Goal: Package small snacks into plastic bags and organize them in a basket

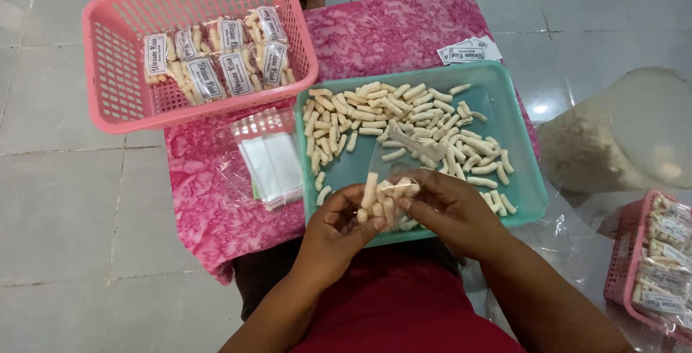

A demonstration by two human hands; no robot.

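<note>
You are in the filling step, as far as the picture allows a judgement: your left hand is curled closed around a cluster of pale, finger-shaped snack sticks, one of them standing upright above your thumb, while your right hand pinches the edge of a small clear plastic bag that rises above both hands. Both hands meet over the near rim of the shallow teal plastic tray, which rests on your lap over a pink patterned cloth.

The next move likely calls for keeping the bag's mouth open with your right fingers and lining the sticks up lengthwise so they slide in together; they look brittle, so a light grip seems wise.

Around you: loose snack sticks are scattered across the tray, just beyond your hands. A stack of empty clear bags lies on the cloth just left of the tray. The pink slotted plastic basket at upper left holds finished labelled packets. A few paper labels lie on the cloth beyond the tray. A large clear sack of pale snacks sits on the tiled floor to your right, with a second pink basket of packets near it. Nothing stands between your hands and the bag.
</note>
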